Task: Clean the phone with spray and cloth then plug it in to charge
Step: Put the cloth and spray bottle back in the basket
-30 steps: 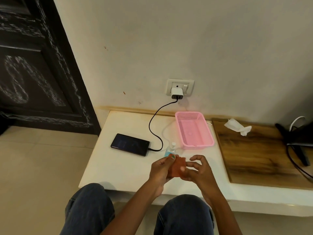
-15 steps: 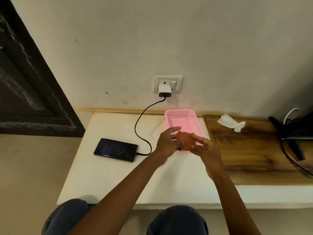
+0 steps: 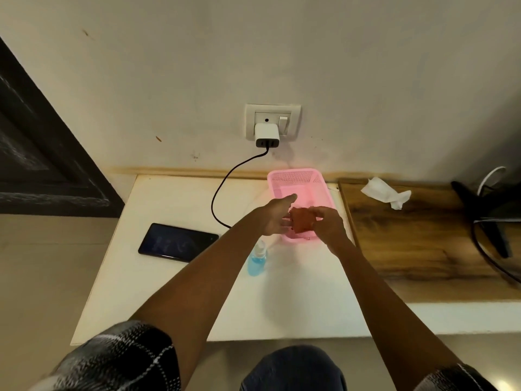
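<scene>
A folded orange cloth (image 3: 301,219) is held over the front part of the pink basket (image 3: 291,176). My right hand (image 3: 328,221) grips it from the right; my left hand (image 3: 275,217) touches its left side with the fingers spread. The black phone (image 3: 177,242) lies face up on the white table (image 3: 169,292), left of my arms. A black cable (image 3: 225,179) runs from it to the white charger (image 3: 267,134) in the wall socket. A small blue spray bottle (image 3: 257,261) stands beside my left forearm.
A crumpled white tissue (image 3: 386,192) lies on the wooden board (image 3: 423,244) to the right. Black cables and a dark stand (image 3: 490,221) sit at the far right. A dark door (image 3: 42,136) is on the left. My knee (image 3: 293,368) shows below the table edge.
Both hands carried the orange cloth away from me, from above the table's front to over the pink basket. The view has tilted down, and the spray bottle shows again.
</scene>
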Motion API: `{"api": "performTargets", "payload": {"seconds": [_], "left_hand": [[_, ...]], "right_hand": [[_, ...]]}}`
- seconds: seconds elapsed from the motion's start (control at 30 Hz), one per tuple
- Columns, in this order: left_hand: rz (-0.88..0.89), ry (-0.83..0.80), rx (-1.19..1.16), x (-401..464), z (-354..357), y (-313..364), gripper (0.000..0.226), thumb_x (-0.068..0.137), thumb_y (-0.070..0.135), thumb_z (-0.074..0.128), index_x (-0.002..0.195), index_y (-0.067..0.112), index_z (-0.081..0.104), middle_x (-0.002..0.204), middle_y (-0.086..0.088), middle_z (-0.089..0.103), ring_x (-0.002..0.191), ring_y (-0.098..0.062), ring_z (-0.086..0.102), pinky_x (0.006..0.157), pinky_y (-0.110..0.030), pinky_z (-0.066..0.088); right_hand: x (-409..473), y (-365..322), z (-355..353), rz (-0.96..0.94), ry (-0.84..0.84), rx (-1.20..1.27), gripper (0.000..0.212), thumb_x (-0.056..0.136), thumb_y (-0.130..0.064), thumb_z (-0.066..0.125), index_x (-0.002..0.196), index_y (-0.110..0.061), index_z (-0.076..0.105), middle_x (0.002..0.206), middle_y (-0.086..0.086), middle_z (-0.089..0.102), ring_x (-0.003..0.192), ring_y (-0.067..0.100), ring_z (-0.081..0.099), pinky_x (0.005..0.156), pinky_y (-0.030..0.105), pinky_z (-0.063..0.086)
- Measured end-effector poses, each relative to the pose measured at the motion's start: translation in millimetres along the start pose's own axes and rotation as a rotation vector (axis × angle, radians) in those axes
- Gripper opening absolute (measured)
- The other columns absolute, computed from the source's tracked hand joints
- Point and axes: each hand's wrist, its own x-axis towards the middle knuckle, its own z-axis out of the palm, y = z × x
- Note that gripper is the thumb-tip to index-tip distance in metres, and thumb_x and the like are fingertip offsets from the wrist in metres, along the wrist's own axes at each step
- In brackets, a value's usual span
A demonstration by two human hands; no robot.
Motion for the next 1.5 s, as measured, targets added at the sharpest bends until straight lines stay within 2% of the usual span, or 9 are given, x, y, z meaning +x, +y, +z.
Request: {"api": "performTargets", "payload": {"seconds": [0.17,0.33,0.47,0.6,0.8,1.0,1.13,1.3,1.5], "left_hand": [[0.051,0.016,0.069,-3.0,-11.7,2.0,0.053,0.099,0.042,0.041,0.14,0.008,0.039,0.144,-0.016,0.042,0.124,-0.032,0.049,0.104,-0.041,0.04],[0.164,0.026,0.035,-28.8,-34.1,-10.2,0.04,0.099,0.039,0.041,0.13,0.015,0.052,0.124,-0.002,0.058,0.106,-0.023,0.057,0.094,-0.037,0.04],[0.336,0.209,0.076,-58.2,-46.6,-59.8,0.033,0.1,0.031,0.04,0.126,0.02,0.057,0.13,0.0,0.06,0.114,-0.018,0.055,0.094,-0.032,0.039],[0.438,0.419,0.151,-81.8,-46.1,-132.3,0.04,0.103,0.029,0.032,0.142,0.023,0.039,0.15,0.002,0.038,0.136,-0.018,0.037,0.112,-0.033,0.027],[0.351,0.382,0.377,-90.2,-39.5,-184.8,0.055,0.099,0.029,0.043,0.149,0.024,0.02,0.158,0.001,0.022,0.142,-0.021,0.03,0.115,-0.038,0.026],[0.361,0.262,0.512,-87.5,-33.2,-187.5,0.061,0.097,0.031,0.048,0.149,0.024,0.016,0.155,0.002,0.028,0.141,-0.018,0.032,0.111,-0.028,0.026],[0.379,0.214,0.451,-81.4,-31.8,-189.0,0.055,0.097,0.018,0.048,0.144,0.02,0.018,0.152,-0.007,0.032,0.138,-0.023,0.037,0.112,-0.032,0.03],[0.384,0.233,0.452,-71.0,-31.9,-189.1,0.053,0.096,0.026,0.051,0.14,0.027,0.021,0.15,0.002,0.034,0.136,-0.019,0.038,0.111,-0.029,0.029],[0.296,0.398,0.945,-51.7,-45.3,-195.1,0.084,0.093,0.049,0.049,0.151,0.023,-0.006,0.162,0.002,-0.003,0.149,-0.021,0.001,0.119,-0.04,0.005]], "right_hand": [[-3.4,3.6,0.3,-0.007,0.051,-0.09,0.029,0.088,0.004,0.052,0.116,0.003,0.06,0.126,0.017,0.058,0.117,0.032,0.051,0.104,0.042,0.04],[-39.7,-13.0,-0.4,-0.196,0.207,-0.024,0.018,0.087,0.004,0.055,0.099,0.003,0.068,0.106,0.017,0.067,0.1,0.031,0.06,0.091,0.034,0.049],[-93.9,-19.2,20.5,-0.105,0.137,0.187,0.017,0.087,-0.002,0.059,0.099,-0.012,0.066,0.107,0.006,0.067,0.103,0.021,0.059,0.092,0.026,0.046],[-125.0,-14.0,55.4,-0.001,-0.003,0.237,0.033,0.087,-0.011,0.063,0.118,-0.019,0.054,0.124,0.0,0.058,0.104,0.013,0.056,0.089,0.02,0.045],[-132.4,-21.6,85.0,0.01,-0.028,0.133,0.055,0.086,-0.026,0.065,0.133,-0.017,0.039,0.141,0.002,0.044,0.125,0.016,0.045,0.106,0.026,0.034],[-134.3,-20.5,96.7,0.078,-0.016,0.162,0.053,0.087,-0.032,0.062,0.132,-0.016,0.039,0.137,0.004,0.05,0.121,0.019,0.052,0.102,0.025,0.039],[-131.8,-20.5,99.5,0.05,0.061,0.147,0.048,0.087,-0.03,0.063,0.128,-0.015,0.043,0.13,0.004,0.056,0.115,0.019,0.056,0.097,0.024,0.042],[-123.6,-20.7,96.2,0.071,0.098,0.182,0.043,0.088,-0.029,0.061,0.126,-0.015,0.046,0.127,0.006,0.059,0.112,0.021,0.059,0.097,0.027,0.043],[-105.9,-40.9,68.5,-0.157,0.267,0.287,0.036,0.087,-0.017,0.063,0.12,-0.013,0.049,0.116,0.006,0.063,0.105,0.022,0.061,0.092,0.033,0.051]]}}
